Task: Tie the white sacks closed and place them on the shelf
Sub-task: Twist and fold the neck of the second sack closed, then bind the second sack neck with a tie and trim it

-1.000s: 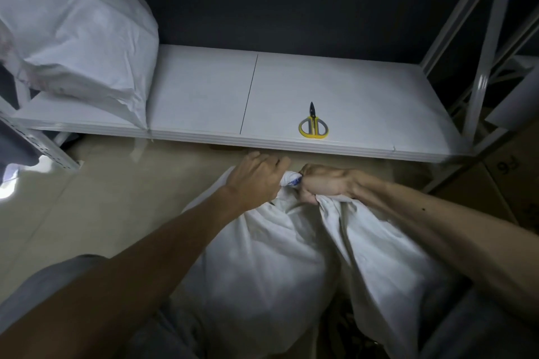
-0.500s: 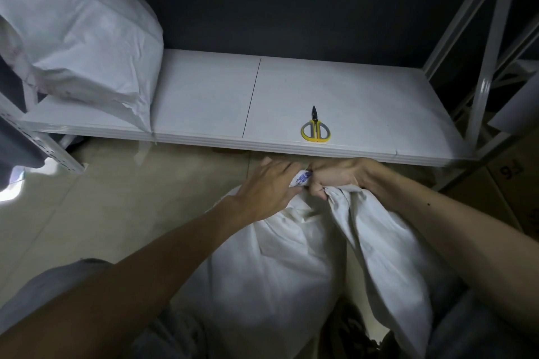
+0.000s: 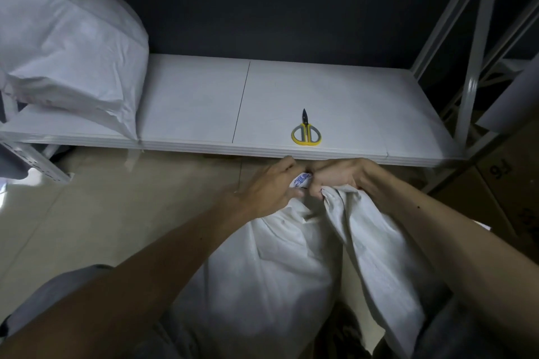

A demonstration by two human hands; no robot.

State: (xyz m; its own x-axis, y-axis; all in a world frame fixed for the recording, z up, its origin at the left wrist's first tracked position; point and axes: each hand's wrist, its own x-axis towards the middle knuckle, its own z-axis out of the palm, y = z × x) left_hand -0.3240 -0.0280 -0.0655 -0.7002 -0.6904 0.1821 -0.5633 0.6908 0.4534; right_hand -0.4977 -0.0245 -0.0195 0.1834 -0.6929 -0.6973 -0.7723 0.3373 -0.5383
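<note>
A filled white sack (image 3: 262,277) stands on the floor between my knees, its neck bunched just below the shelf's front edge. My left hand (image 3: 269,186) grips the neck from the left, fingers curled over a bit of blue-printed fabric (image 3: 302,179). My right hand (image 3: 339,176) grips the neck from the right, with a loose flap of the sack (image 3: 376,259) hanging under it. Another full white sack (image 3: 67,46) lies on the left end of the low white shelf (image 3: 189,102).
Yellow-handled scissors (image 3: 306,132) lie on the shelf near its front edge, right above my hands. White metal uprights (image 3: 469,73) frame the shelf's right end, with cardboard boxes (image 3: 501,181) beyond. Beige floor tiles (image 3: 102,213) lie to the left.
Both hands and the sack's neck have moved forward, up to the shelf's front edge. The blue-printed bit of fabric has come into sight between them.
</note>
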